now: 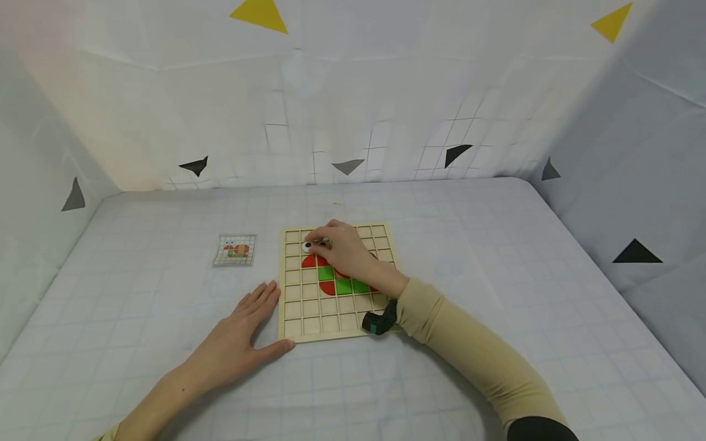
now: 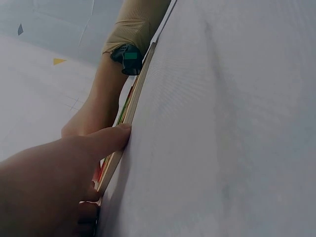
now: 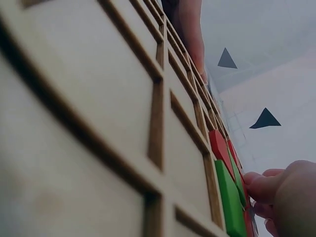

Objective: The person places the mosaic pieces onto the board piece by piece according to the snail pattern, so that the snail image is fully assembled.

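A wooden grid board (image 1: 309, 327) lies on the table with red and green pieces set in its cells. Over its upper left part my right hand (image 1: 350, 248) pinches a round white eye piece (image 1: 306, 247) with a black dot, between thumb and index finger. Below it sit a red piece (image 1: 309, 261), a green square (image 1: 326, 273) and another green square (image 1: 344, 286). My left hand (image 1: 237, 343) lies with fingers spread at the board's left edge, and its thumb touches the near left corner. In the left wrist view that thumb (image 2: 116, 137) presses against the board's side.
A small picture card (image 1: 235, 250) with a coloured grid pattern lies left of the board. The white tabletop (image 1: 496, 294) reaches back to cloth walls marked with dark and yellow triangles. A black band (image 1: 380, 318) on the right wrist hangs over the board's near edge.
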`<state>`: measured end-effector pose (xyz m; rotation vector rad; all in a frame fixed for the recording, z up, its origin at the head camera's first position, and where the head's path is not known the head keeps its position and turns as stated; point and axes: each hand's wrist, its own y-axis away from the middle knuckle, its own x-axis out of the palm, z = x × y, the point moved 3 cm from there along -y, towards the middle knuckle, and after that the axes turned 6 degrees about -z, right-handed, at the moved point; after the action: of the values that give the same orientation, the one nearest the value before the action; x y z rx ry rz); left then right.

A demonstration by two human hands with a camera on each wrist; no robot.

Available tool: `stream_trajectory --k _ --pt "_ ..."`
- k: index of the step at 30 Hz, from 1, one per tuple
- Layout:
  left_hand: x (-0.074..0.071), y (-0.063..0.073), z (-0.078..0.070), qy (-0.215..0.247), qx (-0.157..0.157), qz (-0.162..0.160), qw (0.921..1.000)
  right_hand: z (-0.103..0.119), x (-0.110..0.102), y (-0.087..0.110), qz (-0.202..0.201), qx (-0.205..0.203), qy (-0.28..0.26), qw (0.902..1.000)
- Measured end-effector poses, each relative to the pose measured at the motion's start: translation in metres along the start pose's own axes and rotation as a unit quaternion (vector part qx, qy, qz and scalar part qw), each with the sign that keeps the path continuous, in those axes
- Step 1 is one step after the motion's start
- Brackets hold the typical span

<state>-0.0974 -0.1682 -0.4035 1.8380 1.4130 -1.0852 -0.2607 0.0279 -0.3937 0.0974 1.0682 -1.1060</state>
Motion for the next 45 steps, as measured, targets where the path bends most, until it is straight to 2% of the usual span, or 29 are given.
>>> stream_trajectory --k 6,9,12,17,25,30,35,45 --pt "0.0 -0.001 0.0 0.0 0.004 -0.005 1.0 0.001 -0.004 0.001 0.001 0.004 -0.001 1.0" --pt "0.002 -0.002 -0.001 0.0 0.005 -0.007 1.0 -0.002 -0.016 0.006 -0.007 0.023 -0.004 0.9997" --pt "0.002 -0.002 -0.001 -0.001 0.003 -0.005 1.0 -0.011 -0.035 0.017 -0.033 0.045 -0.017 0.9983" --pt "-0.001 0.0 0.0 -0.007 -0.002 -0.005 1.0 -0.038 -0.072 0.046 -0.082 0.097 -0.046 0.9909" --pt "0.0 0.001 0.0 0.0 0.004 -0.007 1.0 -0.089 -0.122 0.117 -0.126 0.187 -0.008 0.9742" --pt "0.0 0.0 0.0 -0.007 0.005 -0.006 0.9999 -0.111 -0.143 0.151 -0.179 0.209 0.002 0.9616" --pt "-0.002 -0.001 -0.001 -0.01 -0.002 -0.001 0.9999 -0.117 -0.149 0.156 -0.194 0.229 -0.005 0.9538" --pt "-0.001 0.0 -0.001 -0.008 0.001 -0.008 0.9999 -0.115 -0.148 0.157 -0.19 0.238 0.009 0.9525"
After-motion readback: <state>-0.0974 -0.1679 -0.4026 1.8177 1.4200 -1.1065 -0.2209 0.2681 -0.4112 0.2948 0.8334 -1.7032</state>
